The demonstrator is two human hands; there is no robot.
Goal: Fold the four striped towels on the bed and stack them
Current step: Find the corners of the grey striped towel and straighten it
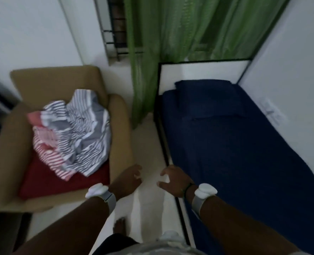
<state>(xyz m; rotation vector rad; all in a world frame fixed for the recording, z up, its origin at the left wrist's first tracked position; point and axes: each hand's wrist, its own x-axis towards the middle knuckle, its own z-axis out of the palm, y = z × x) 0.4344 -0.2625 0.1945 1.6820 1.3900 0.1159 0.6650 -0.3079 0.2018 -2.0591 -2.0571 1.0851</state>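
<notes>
1. At the left of the frame stands a tan armchair point(115, 129) with a red cushion point(47, 181) on its seat. The striped towels point(75, 133) lie there in one crumpled heap, grey-and-white ones on top and red-and-white ones below and to the left; I cannot count four in the tangle.
2. By my judgement the task is at its very start: nothing is folded, nothing is stacked, and the towels are not yet on the bed.
3. The next move calls for a reach up and left to the heap, taking hold of it or of one towel, and carrying it across to the bed for a flat surface to fold on.
4. At lower centre, the left hand point(128, 179) hangs over the pale floor just beside the armchair's front corner, fingers loosely curled, holding nothing.
5. Just right of it, the right hand point(174, 179) hovers by the bed's dark frame edge, fingers loosely spread, also empty. Whether it touches the frame I cannot tell.
6. At the right of the frame, the bed point(244, 162) with its dark blue sheet bears only a pillow point(207, 96) at its upper end.
</notes>
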